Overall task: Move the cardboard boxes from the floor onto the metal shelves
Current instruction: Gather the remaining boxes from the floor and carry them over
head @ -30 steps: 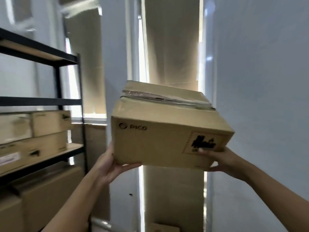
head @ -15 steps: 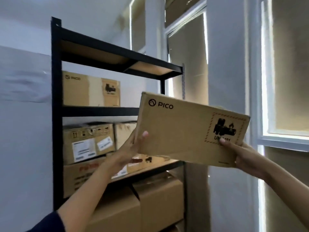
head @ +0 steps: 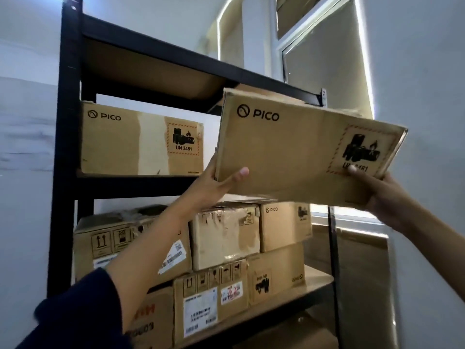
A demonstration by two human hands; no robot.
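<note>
I hold a flat cardboard PICO box (head: 297, 147) up in the air, tilted, in front of the black metal shelf unit (head: 68, 147). My left hand (head: 216, 183) grips its lower left corner, thumb on the front face. My right hand (head: 377, 195) grips the lower right corner under the battery warning label. The box hangs level with the second shelf (head: 130, 183), at that shelf's right end. A similar PICO box (head: 141, 141) stands on the left of that shelf.
Several taped cardboard boxes (head: 224, 238) fill the shelf below, stacked in two layers. More boxes sit under them at the bottom. A covered window (head: 327, 71) lies behind the unit on the right, white walls on both sides.
The box has risen and moved closer to the shelf unit, from beside the window to the second shelf's height. Both hands keep their grip on the lower corners.
</note>
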